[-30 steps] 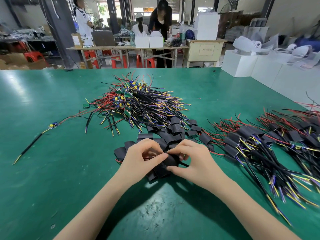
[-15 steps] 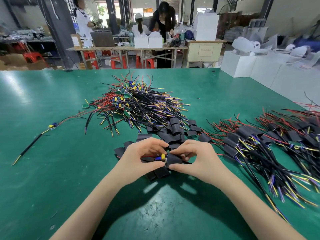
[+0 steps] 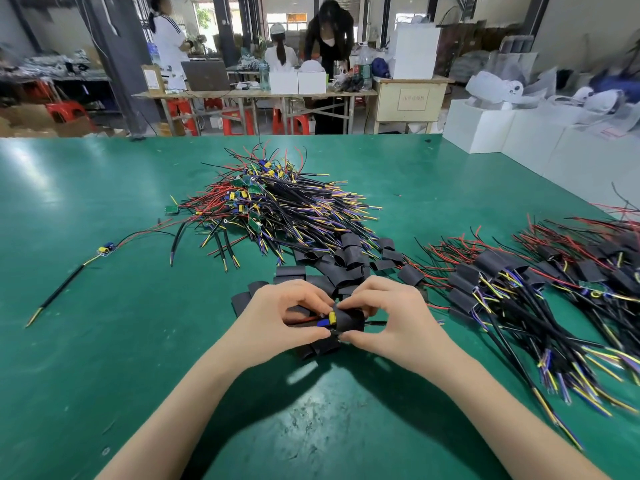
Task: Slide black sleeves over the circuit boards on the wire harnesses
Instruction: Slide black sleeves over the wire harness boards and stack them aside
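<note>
One black sleeve — board half-covered

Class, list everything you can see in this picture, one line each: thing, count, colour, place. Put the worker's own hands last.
Table: one, green, fills the foreground.
Unsleeved harnesses: a large pile, red, black, yellow and purple wires with green boards, table centre.
Single harness: one, black cable with bare board, far left.
Loose sleeves: many, black, in front of the pile.
Sleeved harnesses: two heaps, right side.
White boxes: several, beyond the table's right edge.
People: three, at the far workbench.
Sleeve in work: one, black, partly over a board with yellow and blue parts.
Left hand: pinches the board end.
Right hand: grips the sleeve.
</note>
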